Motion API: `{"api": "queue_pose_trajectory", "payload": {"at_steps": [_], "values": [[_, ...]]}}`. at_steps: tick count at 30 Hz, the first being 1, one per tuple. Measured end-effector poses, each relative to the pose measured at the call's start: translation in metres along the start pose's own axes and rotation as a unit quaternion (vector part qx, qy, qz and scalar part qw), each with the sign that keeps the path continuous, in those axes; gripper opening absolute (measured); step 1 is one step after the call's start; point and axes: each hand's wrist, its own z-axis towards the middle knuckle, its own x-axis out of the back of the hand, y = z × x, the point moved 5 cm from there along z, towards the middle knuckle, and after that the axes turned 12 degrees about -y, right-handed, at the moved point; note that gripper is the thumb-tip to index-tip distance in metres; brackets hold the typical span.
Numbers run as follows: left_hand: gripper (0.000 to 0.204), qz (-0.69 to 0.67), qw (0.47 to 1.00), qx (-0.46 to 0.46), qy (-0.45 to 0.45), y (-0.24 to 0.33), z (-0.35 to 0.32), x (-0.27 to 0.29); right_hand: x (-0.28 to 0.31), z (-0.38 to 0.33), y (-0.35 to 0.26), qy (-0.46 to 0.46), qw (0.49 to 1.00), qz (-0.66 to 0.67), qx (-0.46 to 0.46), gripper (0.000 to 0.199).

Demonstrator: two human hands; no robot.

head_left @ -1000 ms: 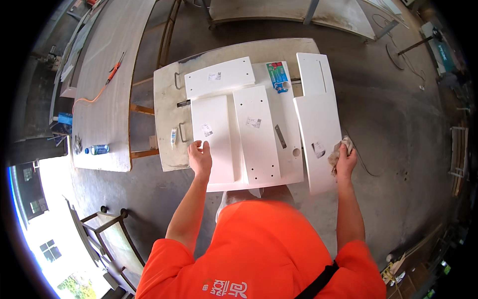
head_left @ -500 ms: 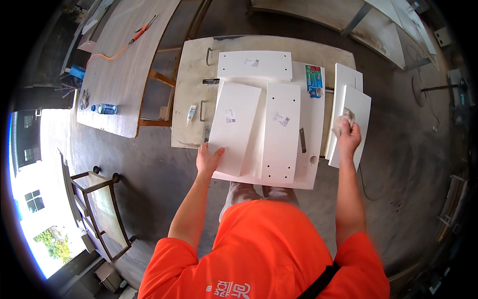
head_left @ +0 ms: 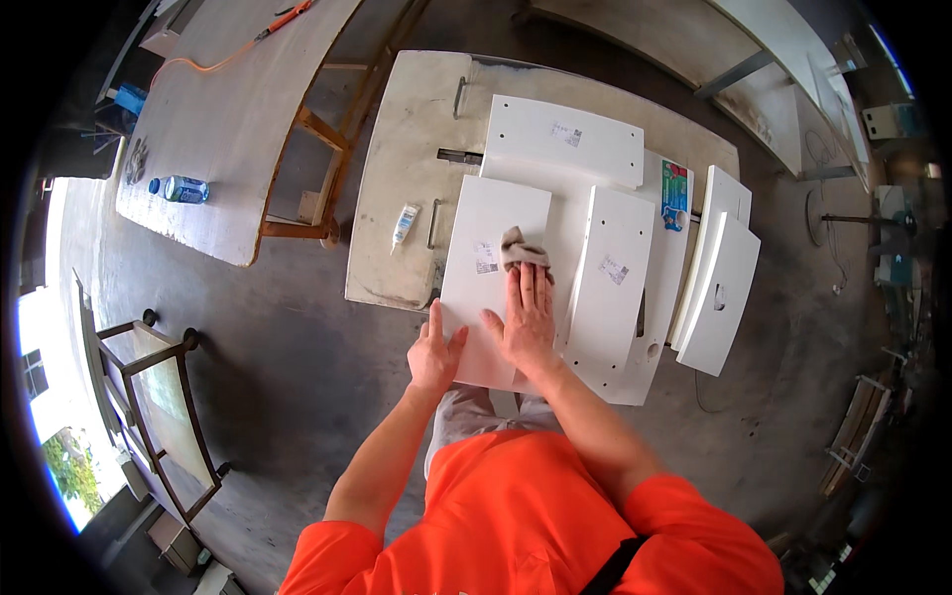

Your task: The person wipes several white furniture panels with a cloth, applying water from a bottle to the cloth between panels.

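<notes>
Right grip (head_left: 528, 322) presses cloth (head_left: 518, 248); left grip (head_left: 434, 357) touches panel (head_left: 496, 210).

Small printed labels (head_left: 614, 269) on several white panels (head_left: 496, 210); print too small to read. Colourful packet (head_left: 675, 186): printing illegible.

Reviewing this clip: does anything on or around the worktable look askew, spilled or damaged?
One thing: at the right, the upper white panel lies shifted on the lower white panel, nearer the person, and juts past the worktable's edge. The uneven overhang looks odd. No spill or clear damage shows.
</notes>
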Motion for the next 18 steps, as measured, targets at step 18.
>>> {"api": "queue_pose_trajectory", "payload": {"at_steps": [18], "values": [[0.076,-0.02,1.0,0.012,0.003,0.007,0.006,-0.001,0.027,0.152,0.018,-0.038,0.996,-0.01,0.081,0.079]]}}
